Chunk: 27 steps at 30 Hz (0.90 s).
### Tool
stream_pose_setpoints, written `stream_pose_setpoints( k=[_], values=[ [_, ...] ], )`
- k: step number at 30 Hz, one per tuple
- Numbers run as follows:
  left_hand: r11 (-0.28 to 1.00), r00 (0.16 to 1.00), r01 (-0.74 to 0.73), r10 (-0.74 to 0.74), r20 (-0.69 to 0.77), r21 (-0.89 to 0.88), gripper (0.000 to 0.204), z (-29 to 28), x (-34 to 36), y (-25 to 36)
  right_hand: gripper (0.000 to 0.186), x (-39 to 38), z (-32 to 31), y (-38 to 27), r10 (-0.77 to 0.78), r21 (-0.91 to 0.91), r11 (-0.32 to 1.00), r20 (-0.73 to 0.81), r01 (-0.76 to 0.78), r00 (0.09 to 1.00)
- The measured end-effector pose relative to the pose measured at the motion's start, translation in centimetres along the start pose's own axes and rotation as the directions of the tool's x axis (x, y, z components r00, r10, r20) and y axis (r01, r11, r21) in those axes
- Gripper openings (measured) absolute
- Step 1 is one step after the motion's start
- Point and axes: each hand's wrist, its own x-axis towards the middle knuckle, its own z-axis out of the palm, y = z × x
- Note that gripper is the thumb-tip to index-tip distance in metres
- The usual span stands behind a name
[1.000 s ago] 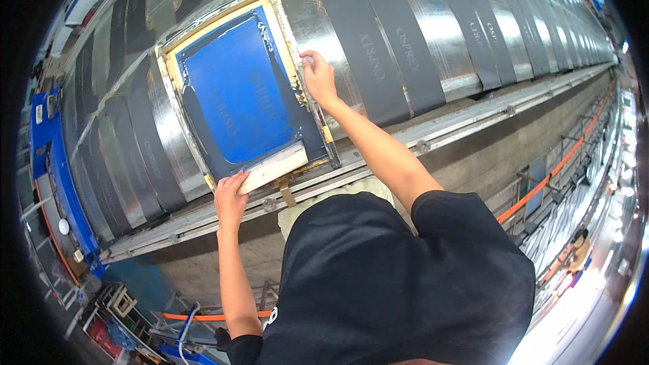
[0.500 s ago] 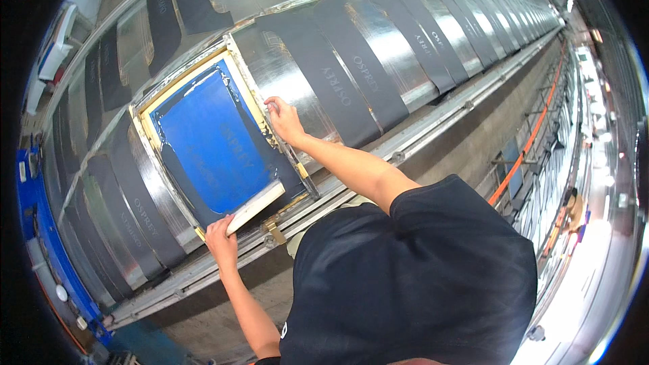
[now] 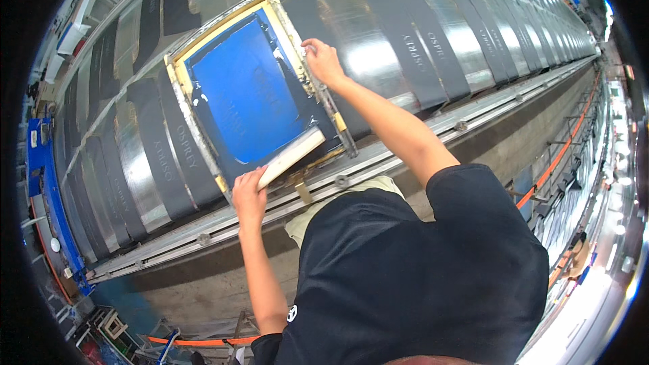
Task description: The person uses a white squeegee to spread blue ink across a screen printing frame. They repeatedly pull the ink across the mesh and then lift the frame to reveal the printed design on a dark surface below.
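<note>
A screen printing frame [image 3: 177, 88], with yellowish and metal edges, lies over the long table and holds a blue mesh panel [image 3: 247, 91] with dark ink smears at its borders. My right hand [image 3: 323, 64] is closed on the frame's right side. At the near left corner, my left hand [image 3: 249, 194] grips the frame beside one end of a pale-handled squeegee [image 3: 294, 155]; its fingertips are partly hidden. The squeegee lies slantwise along the near edge of the mesh. Whether the frame touches the table or is slightly raised, I cannot tell.
Dark fabric pieces [image 3: 159, 142] with pale lettering lie in rows on the shiny table surface [image 3: 145, 189]. A metal rail [image 3: 152, 247] with round stops runs along the near edge. Blue machinery [image 3: 40, 162] stands at the left end, and an orange pipe [image 3: 564, 152] runs at the right.
The frame, with the squeegee in it, has moved right along the table, both hands still on it. More lettered pieces now show left of it. The view has shifted too.
</note>
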Motion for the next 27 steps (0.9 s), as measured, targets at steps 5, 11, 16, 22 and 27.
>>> stream_pose_setpoints(
  k=[5, 11, 16, 22, 27],
  values=[
    [0.994, 0.992, -0.101, 0.098, 0.080, 0.037, 0.043, 8.2, 4.0, 9.2, 0.019, 3.2, -10.4, 10.9, -0.072, -0.117, 0.991, -0.125, 0.057, 0.990],
    [0.993, 0.988, -0.090, 0.078, 0.133, 0.082, 0.043, 12.0, 6.0, 14.1, 0.018, 2.5, -14.5, 18.0, -0.116, -0.182, 0.980, -0.210, 0.078, 0.971],
    [0.996, 0.997, -0.039, 0.033, 0.075, 0.077, 0.045, 11.9, 4.1, 12.9, 0.021, 1.0, -13.6, 16.4, -0.057, -0.104, 0.994, -0.182, 0.038, 0.982],
    [0.985, 1.000, 0.007, -0.007, -0.005, 0.173, 0.051, 8.9, 3.1, 11.7, 0.022, 0.0, -11.6, 14.3, 0.087, 0.001, 0.996, -0.093, -0.087, 0.992],
    [0.989, 0.996, 0.076, -0.069, -0.057, 0.126, 0.049, 6.0, 3.6, 9.0, 0.023, 0.4, -11.2, 13.5, 0.125, -0.037, 0.991, -0.082, -0.128, 0.989]
  ],
)
